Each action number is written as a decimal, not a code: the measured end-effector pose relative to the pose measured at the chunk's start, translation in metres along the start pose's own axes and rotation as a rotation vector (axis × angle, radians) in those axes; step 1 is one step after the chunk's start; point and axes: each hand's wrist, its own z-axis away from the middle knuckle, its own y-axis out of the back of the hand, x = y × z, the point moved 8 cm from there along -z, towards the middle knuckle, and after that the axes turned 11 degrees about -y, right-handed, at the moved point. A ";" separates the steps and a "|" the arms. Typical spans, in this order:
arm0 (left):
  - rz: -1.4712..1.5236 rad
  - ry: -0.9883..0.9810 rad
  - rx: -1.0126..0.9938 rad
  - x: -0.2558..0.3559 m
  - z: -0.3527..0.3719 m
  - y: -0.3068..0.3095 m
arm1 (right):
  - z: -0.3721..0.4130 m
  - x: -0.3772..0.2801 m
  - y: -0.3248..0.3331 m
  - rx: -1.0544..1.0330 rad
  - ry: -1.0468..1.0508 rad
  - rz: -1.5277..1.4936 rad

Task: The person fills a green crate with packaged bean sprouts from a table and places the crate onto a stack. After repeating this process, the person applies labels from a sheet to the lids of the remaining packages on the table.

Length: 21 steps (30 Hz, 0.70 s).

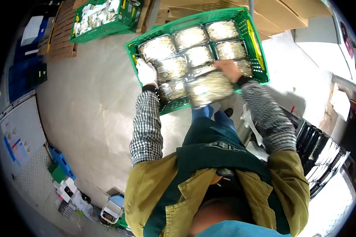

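Note:
A green plastic crate (194, 18) is in front of me, filled with rows of black trays under clear film, each packed with pale thin strands. At its left side, my left hand (147, 73), in a white glove, closes on the rim beside the packs (171, 68). My bare right hand (228, 70) grips the top edge of a strand-filled tray pack (209, 89), which is smeared by motion. This pack is tilted over the crate's near side and hides part of the packs behind it.
A second green crate (103, 34) with white packs stands at the upper left by wooden pallets (62, 33). Cardboard boxes (277, 15) lie behind the near crate. Stacked black trays (318, 152) stand to my right. A white panel (20, 136) is at the left.

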 end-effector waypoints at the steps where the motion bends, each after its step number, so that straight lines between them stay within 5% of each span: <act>1: 0.035 -0.082 0.026 0.018 0.012 0.011 | -0.012 0.010 -0.044 -0.017 -0.102 -0.363; 3: 0.110 -0.249 -0.023 0.047 0.040 0.008 | -0.021 -0.001 -0.096 0.012 -0.480 0.133; 4: 0.114 -0.425 -0.170 0.069 0.061 0.010 | -0.019 -0.012 -0.109 0.009 -0.424 0.063; 6: -0.213 -0.405 -0.350 0.081 0.093 0.000 | -0.005 -0.028 -0.104 0.093 -0.273 0.020; 8: -0.369 -0.440 -0.494 0.061 0.123 -0.035 | 0.017 -0.041 -0.072 0.057 -0.237 0.135; 9: -0.422 -0.474 -0.554 0.046 0.126 -0.062 | 0.041 -0.051 -0.045 0.136 0.072 0.161; 10: -0.265 -0.379 -0.548 0.043 0.127 -0.063 | 0.058 -0.036 -0.022 0.171 -0.070 0.111; 13: -0.254 -0.494 -0.654 0.100 0.127 -0.061 | 0.173 -0.075 0.108 0.304 -0.118 0.081; 14: -0.496 -0.646 -0.500 0.133 0.122 -0.051 | 0.223 -0.090 0.150 0.414 -0.105 0.042; 15: -0.371 -0.590 -0.608 0.187 0.118 -0.035 | 0.275 -0.098 0.188 0.527 -0.145 0.027; 19: 0.387 -1.119 -0.260 0.418 0.156 -0.024 | 0.534 -0.140 0.290 1.083 -0.221 0.192; 21: 0.719 -1.219 -0.429 0.564 0.253 0.024 | 0.681 -0.125 0.306 1.350 -0.388 0.318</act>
